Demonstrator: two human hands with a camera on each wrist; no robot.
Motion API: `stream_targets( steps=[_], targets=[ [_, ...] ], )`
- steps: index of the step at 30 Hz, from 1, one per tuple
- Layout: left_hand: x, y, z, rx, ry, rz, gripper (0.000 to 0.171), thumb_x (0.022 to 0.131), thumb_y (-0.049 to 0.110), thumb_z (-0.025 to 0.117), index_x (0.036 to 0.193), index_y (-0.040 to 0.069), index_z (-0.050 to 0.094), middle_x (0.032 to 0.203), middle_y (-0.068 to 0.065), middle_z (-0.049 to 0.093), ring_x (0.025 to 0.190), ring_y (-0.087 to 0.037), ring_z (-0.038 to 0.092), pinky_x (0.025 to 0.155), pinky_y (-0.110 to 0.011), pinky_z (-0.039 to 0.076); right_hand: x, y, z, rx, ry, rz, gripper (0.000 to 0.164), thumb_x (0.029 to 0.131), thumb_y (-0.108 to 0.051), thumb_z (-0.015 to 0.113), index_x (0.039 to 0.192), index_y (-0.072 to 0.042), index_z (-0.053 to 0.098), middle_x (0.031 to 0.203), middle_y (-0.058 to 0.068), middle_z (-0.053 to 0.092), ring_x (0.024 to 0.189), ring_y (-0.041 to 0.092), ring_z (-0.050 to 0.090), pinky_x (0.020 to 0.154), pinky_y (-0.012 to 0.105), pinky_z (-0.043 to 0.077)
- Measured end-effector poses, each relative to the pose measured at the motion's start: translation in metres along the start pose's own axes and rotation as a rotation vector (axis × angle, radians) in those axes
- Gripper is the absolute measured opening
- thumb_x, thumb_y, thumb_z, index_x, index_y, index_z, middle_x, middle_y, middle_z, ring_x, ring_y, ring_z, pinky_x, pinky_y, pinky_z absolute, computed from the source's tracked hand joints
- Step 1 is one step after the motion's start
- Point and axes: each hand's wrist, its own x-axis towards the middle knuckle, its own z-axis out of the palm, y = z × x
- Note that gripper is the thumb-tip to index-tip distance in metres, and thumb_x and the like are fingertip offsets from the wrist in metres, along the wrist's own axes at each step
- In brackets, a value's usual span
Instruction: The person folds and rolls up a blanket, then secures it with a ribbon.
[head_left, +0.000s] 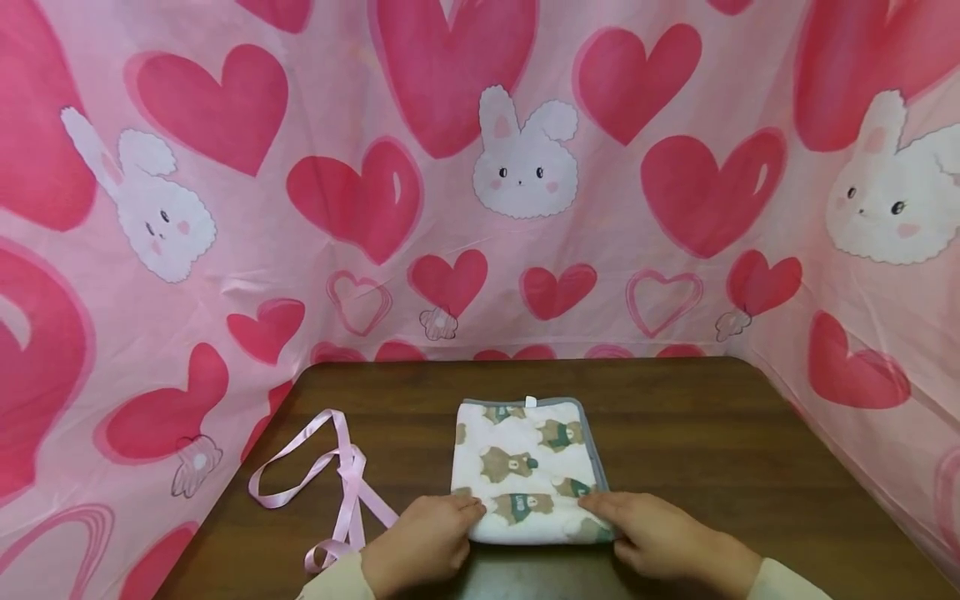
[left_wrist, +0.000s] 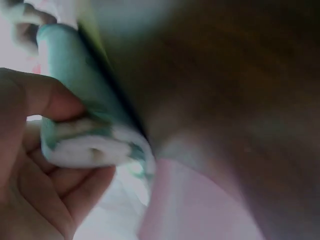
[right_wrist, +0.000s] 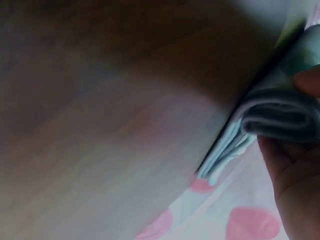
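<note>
A white folded blanket (head_left: pixel 517 458) with brown bears and a grey-green border lies on the table in the head view, a small white tag at its far edge. My left hand (head_left: pixel 431 537) pinches its near left corner, thumb on one side and fingers on the other. At the near right corner my right hand (head_left: pixel 663 533) pinches it the same way. In the left wrist view the blanket's near edge (left_wrist: pixel 87 145) is a thick folded-over layer between my fingers. The right wrist view shows the grey border (right_wrist: pixel 280 115) curled round in a loop at my hand.
A long pink ribbon (head_left: pixel 347 467) lies loosely looped on the brown wooden table (head_left: pixel 697 442), left of the blanket and close to my left hand. Pink fabric (head_left: pixel 525 242) with hearts and rabbits hangs around the table's back and sides.
</note>
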Motion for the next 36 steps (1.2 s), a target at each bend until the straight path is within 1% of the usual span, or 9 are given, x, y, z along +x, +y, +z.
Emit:
stream_targets(
  steps=[3,5,10,17,22,26,30,33,36],
  targets=[
    [-0.003,-0.008,-0.002,-0.167,-0.025,-0.060,0.030,0.075,0.012,0.070,0.104,0.017,0.067,0.094,0.012,0.065,0.076,-0.003,0.060,0.063,-0.026,0.050,-0.001,0.006,-0.005,0.171,-0.044,0.092,0.053,0.083,-0.011,0.072,0.134,-0.009,0.058,0.128,0.003,0.061,0.111,0.013,0.058,0.083,0.036,0.053],
    [-0.003,-0.013,-0.003,-0.293,-0.046,-0.116,0.031,0.077,0.011,0.069,0.107,0.018,0.068,0.088,0.015,0.064,0.071,0.000,0.056,0.063,-0.022,0.048,-0.001,0.012,-0.007,0.300,-0.061,0.158,0.047,0.087,-0.011,0.070,0.133,-0.013,0.059,0.126,-0.001,0.062,0.097,0.006,0.060,0.076,0.030,0.053],
    [0.001,-0.024,-0.002,-0.583,-0.029,-0.251,0.028,0.081,0.008,0.068,0.106,0.020,0.070,0.074,0.019,0.056,0.058,0.003,0.044,0.055,-0.015,0.041,0.000,0.023,-0.007,0.531,0.021,0.197,0.033,0.089,-0.007,0.067,0.120,-0.018,0.066,0.105,-0.008,0.067,0.071,0.000,0.053,0.061,0.023,0.048],
    [0.002,-0.032,0.000,-0.839,0.004,-0.421,0.018,0.086,0.011,0.070,0.103,0.016,0.072,0.096,0.010,0.068,0.086,-0.005,0.060,0.075,-0.026,0.051,0.000,0.033,-0.001,0.630,0.115,0.229,0.026,0.089,-0.006,0.067,0.113,-0.015,0.068,0.102,-0.007,0.067,0.087,0.006,0.057,0.071,0.026,0.050],
    [0.004,-0.038,0.002,-0.989,0.010,-0.544,0.018,0.087,0.010,0.071,0.104,0.008,0.072,0.094,0.002,0.069,0.084,-0.008,0.060,0.072,-0.024,0.050,0.003,0.039,0.000,0.755,0.137,0.303,0.024,0.091,-0.009,0.066,0.116,-0.007,0.067,0.105,0.000,0.066,0.092,0.009,0.056,0.077,0.026,0.047],
    [0.007,-0.045,0.004,-1.124,0.023,-0.657,0.019,0.088,0.007,0.069,0.105,-0.002,0.070,0.094,-0.006,0.069,0.084,-0.012,0.061,0.072,-0.028,0.052,0.007,0.042,-0.002,0.914,0.151,0.380,0.027,0.091,-0.007,0.065,0.115,0.006,0.064,0.100,0.007,0.066,0.086,0.010,0.059,0.072,0.027,0.051],
    [0.008,-0.051,0.007,-1.314,0.033,-0.744,0.025,0.090,0.009,0.068,0.108,-0.008,0.066,0.099,-0.011,0.068,0.087,-0.018,0.064,0.076,-0.037,0.055,0.010,0.046,-0.006,1.172,0.105,0.508,0.030,0.093,-0.008,0.064,0.114,0.013,0.061,0.100,0.011,0.068,0.089,0.016,0.063,0.075,0.034,0.054],
    [0.007,-0.055,0.010,-1.413,0.030,-0.780,0.028,0.090,0.012,0.068,0.108,-0.009,0.065,0.099,-0.012,0.068,0.086,-0.022,0.066,0.078,-0.041,0.055,0.011,0.051,-0.006,1.371,0.035,0.558,0.027,0.096,-0.009,0.059,0.115,0.010,0.062,0.104,0.013,0.069,0.095,0.022,0.066,0.081,0.041,0.054],
    [0.007,-0.055,0.010,-1.464,0.010,-0.811,0.029,0.090,0.014,0.068,0.107,-0.009,0.066,0.095,-0.010,0.069,0.082,-0.023,0.068,0.076,-0.042,0.055,0.010,0.055,-0.006,1.484,-0.017,0.549,0.024,0.099,-0.009,0.055,0.115,0.005,0.065,0.106,0.013,0.069,0.096,0.023,0.066,0.082,0.045,0.053]
  ],
)
